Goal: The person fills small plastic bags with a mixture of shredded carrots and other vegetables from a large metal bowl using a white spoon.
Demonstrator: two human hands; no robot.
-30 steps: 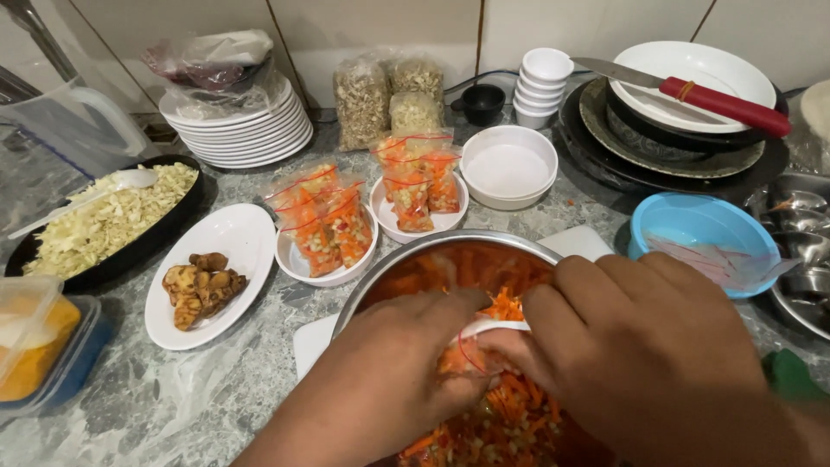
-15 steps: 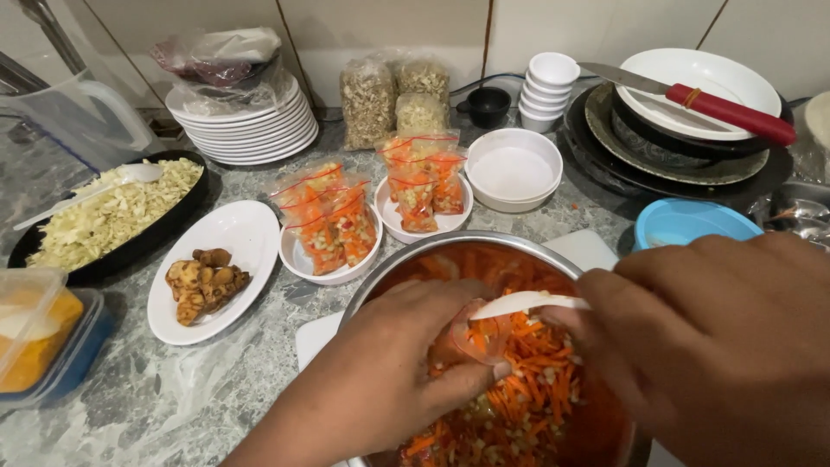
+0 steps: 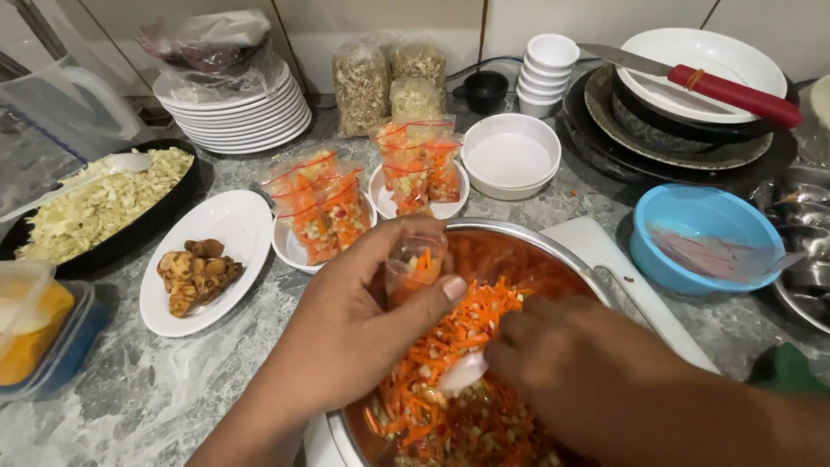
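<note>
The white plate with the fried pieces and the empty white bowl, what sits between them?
In the head view, two small white bowls of filled clear bags sit between the plate and the empty bowl.

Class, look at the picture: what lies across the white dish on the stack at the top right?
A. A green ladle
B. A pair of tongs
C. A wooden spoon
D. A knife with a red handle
D: a knife with a red handle rests across the white dish atop the stack of dark plates.

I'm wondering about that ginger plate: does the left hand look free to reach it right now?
Probably not: the left hand is holding a small clear bag open. The ginger plate lies close with nothing between.
</note>
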